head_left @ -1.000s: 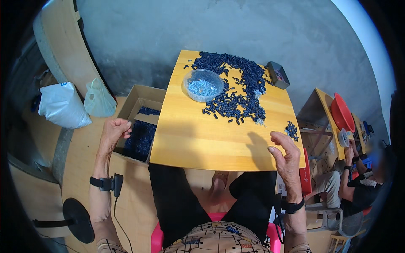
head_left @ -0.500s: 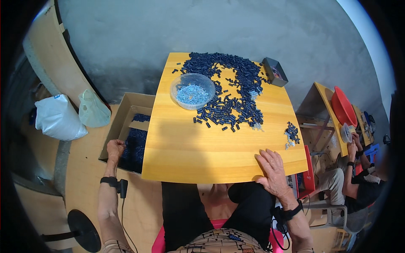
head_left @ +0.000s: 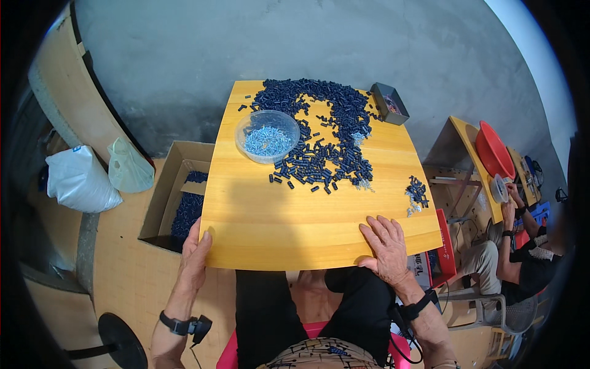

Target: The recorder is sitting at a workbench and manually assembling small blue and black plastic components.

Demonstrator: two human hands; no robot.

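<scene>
A yellow wooden table [head_left: 332,227] stands before me. My right hand [head_left: 387,246] lies flat near its front right edge, fingers spread, holding nothing. At the front left corner my left hand [head_left: 194,255] is against the table's side edge, its thumb apart from the partly hidden fingers; I see nothing held. A heap of small black cylindrical pieces [head_left: 319,161] covers the far and middle part of the table. Beside the heap, a clear round tub [head_left: 241,126] holds many small silvery-blue pins. A smaller pile of black and silver pieces [head_left: 417,192] lies near the right edge.
A cardboard box [head_left: 161,203] with black pieces stands on the floor at the left. A dark small box [head_left: 393,117] sits at the table's far right corner. White sack [head_left: 83,178] and greenish bag [head_left: 130,167] stand farther left. At right, another person [head_left: 522,258] works by a red basin [head_left: 493,150].
My left hand has come out of the cardboard box toward me and to the table's front left corner. The right hand stays on the table. The view has shifted slightly.
</scene>
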